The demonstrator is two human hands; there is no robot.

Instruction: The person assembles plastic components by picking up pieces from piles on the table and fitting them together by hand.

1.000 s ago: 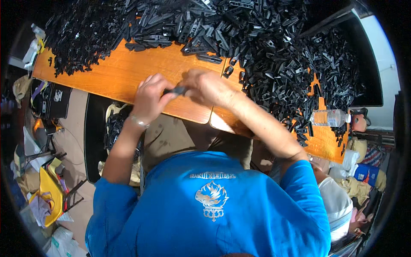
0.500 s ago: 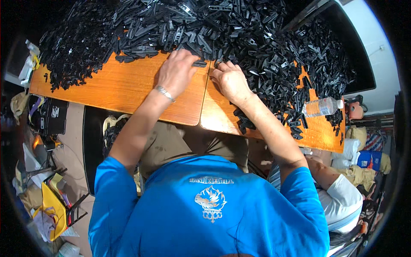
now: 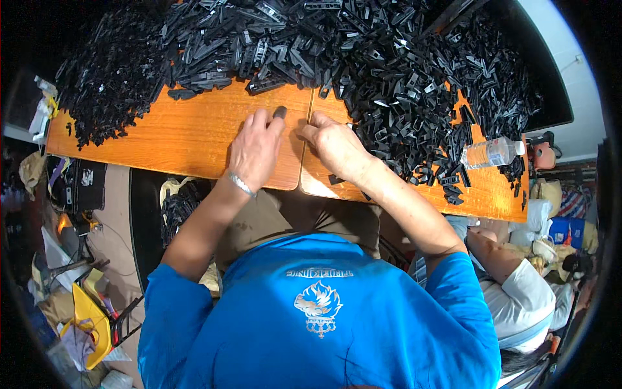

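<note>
My left hand (image 3: 254, 149), with a silvery band at its wrist, is over the wooden table's left part. A small black plastic piece (image 3: 279, 112) sticks out from its thumb and forefinger, which are closed on it. Just across the seam is my right hand (image 3: 338, 148), its fingers curled and pointing at the left hand. What those fingers hold, if anything, is hidden beneath them. Beyond both hands lies a heap of long black plastic pieces (image 3: 259, 55). Shorter black pieces (image 3: 395, 123) are piled beside my right hand.
Fine black parts (image 3: 110, 84) cover the far left of the wooden table (image 3: 175, 146). A clear plastic bottle (image 3: 489, 154) lies on its side at the right. Another person's arm (image 3: 489, 253) shows at the right, below the table edge.
Both hands have drawn back from the heap toward me. The left now has a black piece at its fingertips, and the right has moved slightly left across the seam.
</note>
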